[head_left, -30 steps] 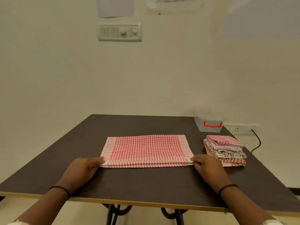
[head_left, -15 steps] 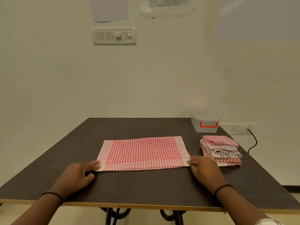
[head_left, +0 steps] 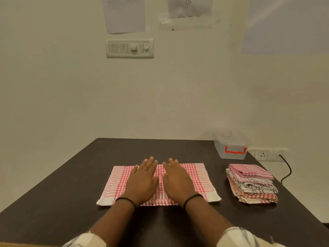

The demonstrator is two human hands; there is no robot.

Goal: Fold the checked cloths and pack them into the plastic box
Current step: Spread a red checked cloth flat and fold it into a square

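1. A red-and-white checked cloth (head_left: 199, 182) is laid flat on the dark table (head_left: 53, 202), folded into a wide rectangle.
2. The left hand (head_left: 142, 182) is pressed palm down on the middle of the cloth, fingers straight, nothing grasped.
3. The right hand (head_left: 178, 182) is laid flat just beside it, likewise released, fingers extended.
4. A stack of folded cloths (head_left: 252, 184) is seen to the right of the cloth, apart from it.
5. The plastic box (head_left: 231, 148), lidded and fitted with a red handle, is placed at the far right of the table, behind the stack.
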